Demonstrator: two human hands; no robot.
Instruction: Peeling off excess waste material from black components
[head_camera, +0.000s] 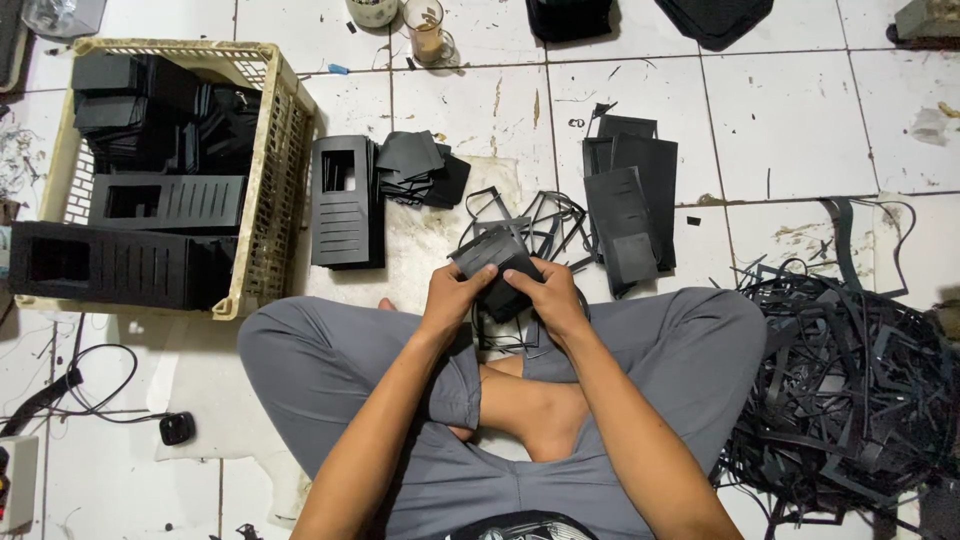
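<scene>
Fingers (478, 278) of our left hand (452, 296) and right hand (545, 293) clamp one black die-cut sheet (492, 256) above our lap, beside black offcut strips (850, 380).

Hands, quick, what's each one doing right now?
Left hand: closed on the stack of black sheet pieces.
Right hand: closed on the same stack, from the other side.

your left hand (452, 292) and right hand (545, 295) cover the lower part of the black sheet stack (497, 262), so you can't count its pieces. the scrap pile (850, 380) runs off the right edge. the glass cup (428, 30) is cut by the top edge. the crate (262, 190) wall hides the parts behind it.
</scene>
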